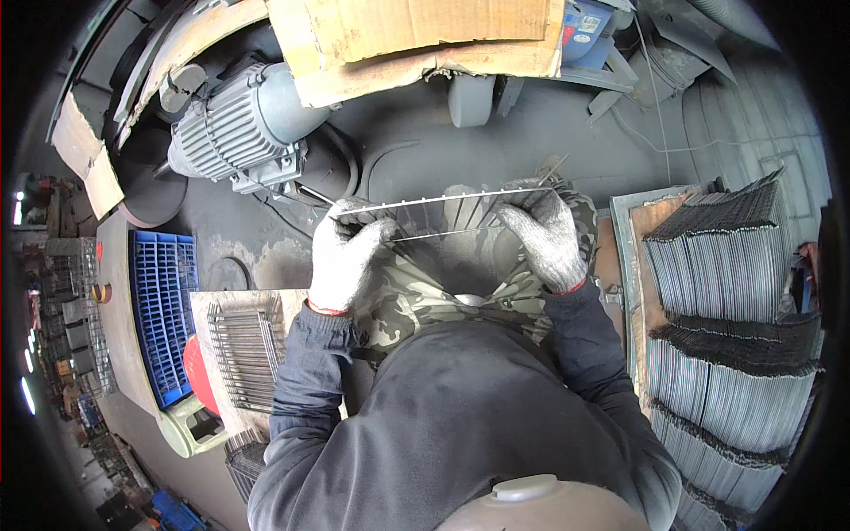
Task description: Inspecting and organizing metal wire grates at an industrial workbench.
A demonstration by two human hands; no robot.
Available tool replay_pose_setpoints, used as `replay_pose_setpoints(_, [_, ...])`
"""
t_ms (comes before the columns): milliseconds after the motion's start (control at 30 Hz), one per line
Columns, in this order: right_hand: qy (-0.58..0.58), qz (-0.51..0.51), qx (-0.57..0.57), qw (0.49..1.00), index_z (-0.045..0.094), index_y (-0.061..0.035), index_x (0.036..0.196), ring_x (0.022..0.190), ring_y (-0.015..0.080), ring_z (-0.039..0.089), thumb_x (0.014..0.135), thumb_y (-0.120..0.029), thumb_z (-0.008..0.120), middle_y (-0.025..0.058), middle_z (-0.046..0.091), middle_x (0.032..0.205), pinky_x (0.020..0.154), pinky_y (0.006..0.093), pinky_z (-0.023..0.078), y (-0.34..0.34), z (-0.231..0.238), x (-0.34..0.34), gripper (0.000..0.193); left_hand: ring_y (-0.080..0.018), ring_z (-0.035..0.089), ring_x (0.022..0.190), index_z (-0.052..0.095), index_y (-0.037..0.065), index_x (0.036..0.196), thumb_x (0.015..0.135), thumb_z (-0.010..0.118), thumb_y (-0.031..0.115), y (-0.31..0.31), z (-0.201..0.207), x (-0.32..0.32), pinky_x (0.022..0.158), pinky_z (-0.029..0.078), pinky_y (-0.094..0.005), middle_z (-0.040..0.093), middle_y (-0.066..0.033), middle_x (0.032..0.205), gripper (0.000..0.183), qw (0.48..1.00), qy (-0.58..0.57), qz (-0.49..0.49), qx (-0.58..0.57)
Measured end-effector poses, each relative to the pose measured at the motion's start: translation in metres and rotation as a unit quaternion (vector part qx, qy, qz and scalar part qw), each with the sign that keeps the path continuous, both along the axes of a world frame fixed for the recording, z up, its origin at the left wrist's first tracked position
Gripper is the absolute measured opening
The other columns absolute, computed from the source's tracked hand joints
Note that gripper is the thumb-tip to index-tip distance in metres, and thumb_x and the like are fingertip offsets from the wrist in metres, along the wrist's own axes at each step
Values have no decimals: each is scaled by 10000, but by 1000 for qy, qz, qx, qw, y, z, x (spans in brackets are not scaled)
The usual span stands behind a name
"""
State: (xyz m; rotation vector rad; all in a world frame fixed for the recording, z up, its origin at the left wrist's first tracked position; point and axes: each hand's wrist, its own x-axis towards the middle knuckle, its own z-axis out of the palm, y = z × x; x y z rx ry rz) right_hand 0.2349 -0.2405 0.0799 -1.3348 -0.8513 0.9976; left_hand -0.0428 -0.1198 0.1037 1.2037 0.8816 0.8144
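Grey wire frame, ends pinched in our left grip and right grip, midsection spanning between them, above our camouflage trousers.

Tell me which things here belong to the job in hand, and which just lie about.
Seemingly the job: metal wire piece, held by left hand and right hand; stacked metal pieces; left-side wire pieces.
Apparently lying about: grey motor; blue crate; cardboard.

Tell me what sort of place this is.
Likely a metalworking shop: a finned grey motor at upper left, stacks of thin metal pieces at right, and metal rods at left.
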Motion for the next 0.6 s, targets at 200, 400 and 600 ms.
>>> replay_pose_setpoints(200, [-11,-11,15,1000,673,-2,1186,922,153,668,963,-62,753,52,727,1041,879,311,552,50,-65,46,244,-100,578,836,637,19,1024,924,789,29,38,-57,44,773,507,-262,641,-7,903,181,976,146,21,159])
replay_pose_setpoints(400, [68,-115,65,989,649,-41,1161,951,159,654,935,24,762,33,679,1038,864,308,557,70,-117,101,260,-116,581,778,657,18,1005,934,796,126,71,-122,123,733,512,-305,650,-23,825,190,990,105,-33,92])
replay_pose_setpoints(600, [62,-116,-2,991,644,-23,1178,961,167,653,984,-44,737,44,685,1055,884,327,551,68,-95,137,216,-141,605,812,661,-7,1039,902,857,203,82,-147,164,734,534,-325,679,-58,868,317,995,63,-61,45])
